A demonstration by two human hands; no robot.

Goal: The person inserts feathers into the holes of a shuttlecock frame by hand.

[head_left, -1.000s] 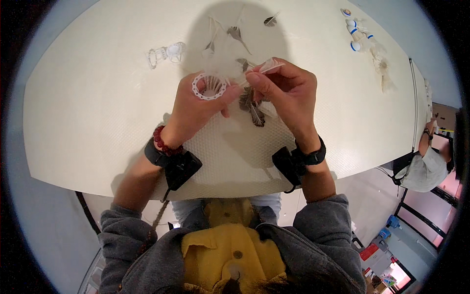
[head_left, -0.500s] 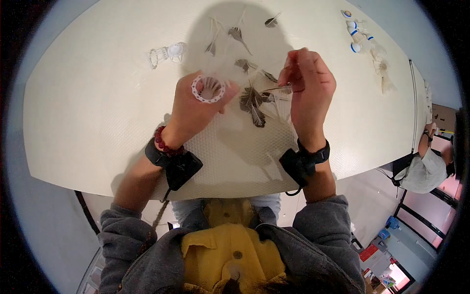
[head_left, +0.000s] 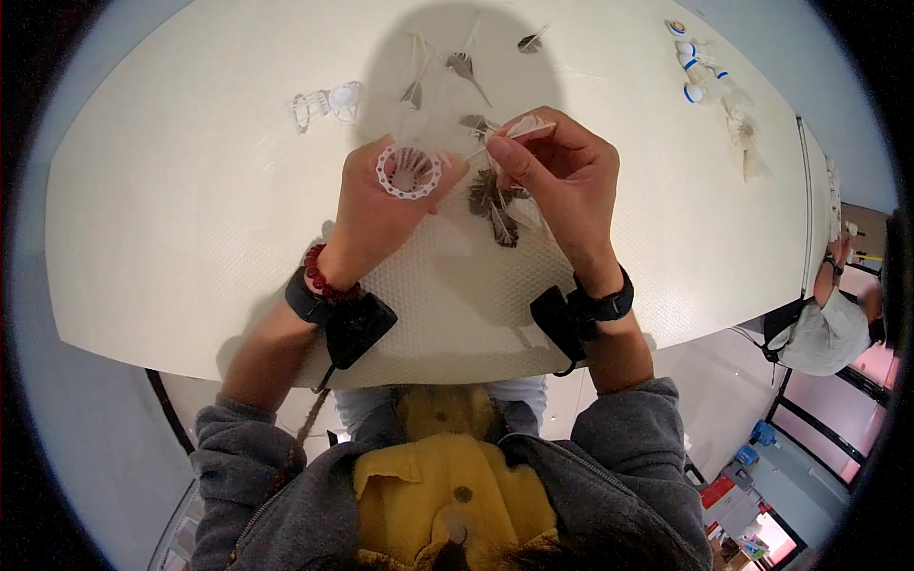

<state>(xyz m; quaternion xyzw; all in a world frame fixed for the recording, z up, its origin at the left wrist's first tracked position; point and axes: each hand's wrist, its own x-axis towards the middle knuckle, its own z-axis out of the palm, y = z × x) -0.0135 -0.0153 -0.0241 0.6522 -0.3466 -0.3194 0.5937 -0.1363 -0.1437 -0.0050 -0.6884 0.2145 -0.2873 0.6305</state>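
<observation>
My left hand is wrapped round a white plastic shuttlecock skirt, whose ring, with holes along its rim, faces up. Part of the skirt is hidden inside the fist. Just right of it, my right hand pinches a pale feather between thumb and fingertips, its thin shaft pointing toward the left hand. Below and between the hands lies a small pile of dark-and-white feathers, partly covered by the right hand.
More loose feathers are scattered at the far middle of the white table. White plastic skirt pieces lie at the back left. Several shuttlecocks with blue-banded corks rest at the far right. A person sits beyond the right edge.
My right hand has moved left from beside the feather pile toward the skirt, and a pale feather now shows in its fingertips. My left hand has hardly moved.
</observation>
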